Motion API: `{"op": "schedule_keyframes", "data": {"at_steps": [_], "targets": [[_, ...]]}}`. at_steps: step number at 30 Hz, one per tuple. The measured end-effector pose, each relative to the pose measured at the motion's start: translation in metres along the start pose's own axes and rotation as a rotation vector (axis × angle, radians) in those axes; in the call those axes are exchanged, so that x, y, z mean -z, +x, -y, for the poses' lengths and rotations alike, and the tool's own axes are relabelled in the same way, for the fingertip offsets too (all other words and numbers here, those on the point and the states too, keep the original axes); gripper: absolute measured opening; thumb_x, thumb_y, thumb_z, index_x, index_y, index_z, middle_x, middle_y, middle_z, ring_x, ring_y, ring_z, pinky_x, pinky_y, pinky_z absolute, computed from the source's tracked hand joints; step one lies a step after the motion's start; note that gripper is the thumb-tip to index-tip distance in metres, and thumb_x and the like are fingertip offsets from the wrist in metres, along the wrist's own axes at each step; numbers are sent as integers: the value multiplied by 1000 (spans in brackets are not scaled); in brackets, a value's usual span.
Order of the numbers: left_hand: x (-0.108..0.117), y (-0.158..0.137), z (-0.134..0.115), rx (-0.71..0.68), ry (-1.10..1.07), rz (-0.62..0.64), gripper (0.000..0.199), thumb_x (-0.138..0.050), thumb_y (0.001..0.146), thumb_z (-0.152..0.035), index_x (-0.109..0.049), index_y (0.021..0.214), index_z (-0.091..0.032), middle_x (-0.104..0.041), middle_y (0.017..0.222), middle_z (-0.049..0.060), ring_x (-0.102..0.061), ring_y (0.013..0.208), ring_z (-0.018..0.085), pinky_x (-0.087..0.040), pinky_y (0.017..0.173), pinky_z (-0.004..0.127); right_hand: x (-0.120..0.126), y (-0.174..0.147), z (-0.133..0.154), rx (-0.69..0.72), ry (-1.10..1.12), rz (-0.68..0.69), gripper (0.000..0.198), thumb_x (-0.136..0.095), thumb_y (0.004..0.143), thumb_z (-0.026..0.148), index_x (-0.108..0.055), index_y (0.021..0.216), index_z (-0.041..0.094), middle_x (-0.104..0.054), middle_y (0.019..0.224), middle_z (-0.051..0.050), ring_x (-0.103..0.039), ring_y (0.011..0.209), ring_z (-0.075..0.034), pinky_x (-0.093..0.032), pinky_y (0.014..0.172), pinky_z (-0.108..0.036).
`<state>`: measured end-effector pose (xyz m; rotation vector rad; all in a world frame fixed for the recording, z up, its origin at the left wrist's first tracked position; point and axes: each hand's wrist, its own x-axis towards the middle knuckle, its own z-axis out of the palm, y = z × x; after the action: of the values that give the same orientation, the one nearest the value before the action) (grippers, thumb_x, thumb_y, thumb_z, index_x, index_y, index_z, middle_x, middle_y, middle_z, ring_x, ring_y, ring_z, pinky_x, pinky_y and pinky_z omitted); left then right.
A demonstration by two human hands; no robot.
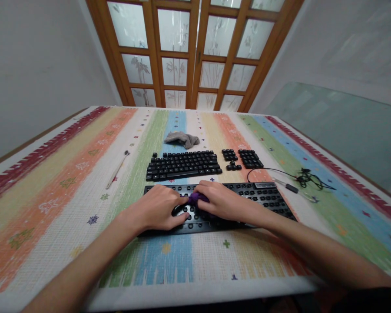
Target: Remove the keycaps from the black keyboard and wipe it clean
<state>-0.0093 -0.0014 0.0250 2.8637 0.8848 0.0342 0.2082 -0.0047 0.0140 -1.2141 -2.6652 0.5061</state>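
Note:
A black keyboard base (247,191), its keycaps off and its small key posts bare, lies before me on the table. My right hand (220,201) is closed around a bunched purple cloth (195,198) and presses it onto the middle of the base. On the left part of the base rests my left hand (164,206), thumb and forefinger apart. Its forefinger reaches the edge of the purple cloth; its other fingers are partly hidden. Just behind the base, loose black keycaps (184,165) are laid out in keyboard order, with the number pad keycaps (250,159) at the right.
A grey cloth (182,139) lies crumpled beyond the keycaps. To the left is a toothbrush (117,168). The coiled keyboard cable (309,178) is at the right, near a thin tool with a dark end (291,188). A striped tablecloth (94,182) covers the table.

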Motion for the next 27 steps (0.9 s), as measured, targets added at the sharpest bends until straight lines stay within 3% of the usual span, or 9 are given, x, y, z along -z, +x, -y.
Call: {"op": "schedule_keyframes", "data": {"at_steps": [14, 23, 27], "targets": [[-11, 17, -8, -105, -9, -71, 30, -50, 93, -33, -72, 108, -22, -68, 69, 3, -61, 57, 17, -36, 53, 27, 11, -16, -13, -65, 25, -1, 8, -55, 86, 14, -62, 84, 12, -68, 81, -9, -56, 72, -17, -38, 67, -27], [-8, 28, -11, -83, 11, -9, 30, -50, 93, -35, -69, 107, -18, -70, 73, 5, -63, 61, 19, -37, 53, 28, 20, -21, -21, -18, 56, 29, 11, -57, 84, 13, -59, 95, 14, -67, 82, -7, -57, 72, -18, -39, 64, -27], [-7, 34, -14, -89, -8, 4, 25, -52, 92, -34, -69, 101, -19, -71, 74, 4, -64, 62, 19, -36, 54, 27, 19, -26, -29, 48, 58, 27, 6, -58, 86, 13, -63, 90, 14, -68, 87, -8, -60, 78, -18, -42, 70, -28]]}}
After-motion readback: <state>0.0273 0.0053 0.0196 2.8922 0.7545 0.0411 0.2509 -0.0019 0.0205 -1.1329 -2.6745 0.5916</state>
